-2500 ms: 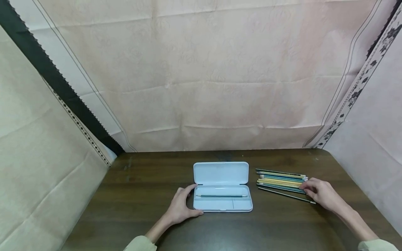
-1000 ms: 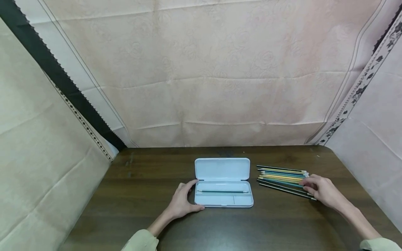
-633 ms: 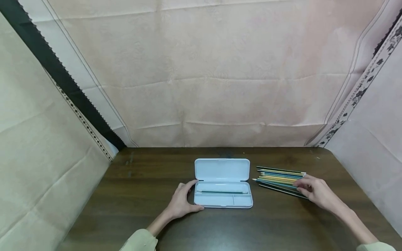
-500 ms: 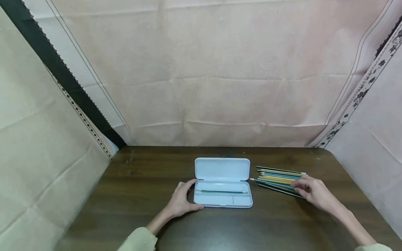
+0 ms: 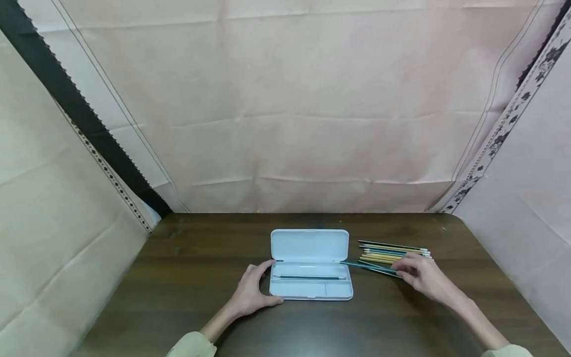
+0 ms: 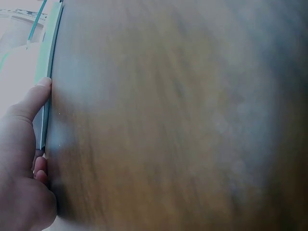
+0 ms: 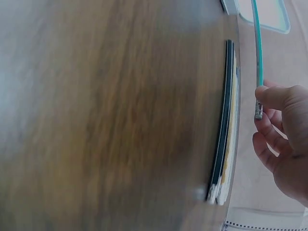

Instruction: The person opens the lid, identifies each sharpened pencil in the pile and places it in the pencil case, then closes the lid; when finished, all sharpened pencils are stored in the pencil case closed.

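Note:
A light blue pencil case (image 5: 292, 289) lies with its lid (image 5: 310, 245) flipped back, and a green pencil (image 5: 308, 277) rests in its long compartment. My left hand (image 5: 249, 292) grips the case's left end, thumb at the front edge and fingers near the hinge. In the left wrist view the thumb (image 6: 36, 98) presses against the case's side. Thumb and fingers of my right hand (image 5: 424, 278) pinch a teal pencil (image 7: 258, 53) near its eraser end. The pencil's far end points left and overlaps the case's right edge by the hinge in the head view.
Right of the case, a loose pile of pencils (image 5: 383, 246) in yellow, teal and black lies on the dark wooden table (image 5: 214, 248). Patterned pale cloth (image 5: 285, 148) hangs behind the table and along both sides.
My right hand has drawn the teal pencil out leftward from the pile, its tip now at the case. My left hand keeps its grip on the case.

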{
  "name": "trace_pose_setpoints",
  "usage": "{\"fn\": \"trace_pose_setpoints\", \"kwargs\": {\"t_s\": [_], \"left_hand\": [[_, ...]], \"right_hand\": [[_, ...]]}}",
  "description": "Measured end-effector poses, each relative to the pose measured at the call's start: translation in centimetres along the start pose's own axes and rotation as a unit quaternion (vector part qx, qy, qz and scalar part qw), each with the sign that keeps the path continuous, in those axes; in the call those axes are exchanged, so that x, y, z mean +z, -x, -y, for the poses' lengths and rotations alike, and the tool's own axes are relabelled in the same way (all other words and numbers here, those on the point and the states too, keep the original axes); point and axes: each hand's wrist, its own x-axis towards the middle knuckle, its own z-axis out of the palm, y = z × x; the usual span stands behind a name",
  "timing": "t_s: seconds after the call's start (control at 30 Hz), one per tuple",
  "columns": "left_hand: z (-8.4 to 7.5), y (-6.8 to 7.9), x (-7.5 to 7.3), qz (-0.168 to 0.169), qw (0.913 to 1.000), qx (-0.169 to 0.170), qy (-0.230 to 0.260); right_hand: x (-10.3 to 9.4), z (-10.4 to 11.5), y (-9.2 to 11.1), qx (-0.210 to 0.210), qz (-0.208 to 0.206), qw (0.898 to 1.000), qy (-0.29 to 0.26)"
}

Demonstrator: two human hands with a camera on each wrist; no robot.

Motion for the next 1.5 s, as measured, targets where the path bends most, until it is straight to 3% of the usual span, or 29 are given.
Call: {"fn": "trace_pose_setpoints", "kwargs": {"t_s": [0.4,0.87,1.5], "left_hand": [[-0.1,-0.2,0.6,0.003,0.9999,0.008,0.008],[0.1,0.3,0.2,0.001,1.0,-0.001,-0.001],[0.1,0.4,-0.4,0.004,1.0,-0.004,-0.004]], "right_hand": [[1.6,1.2,-1.5,0.011,0.02,1.0,0.008],[4.3,2.7,-3.8,0.016,0.062,0.997,-0.035],[6.5,4.3,-5.6,0.054,0.096,0.993,-0.048]]}}
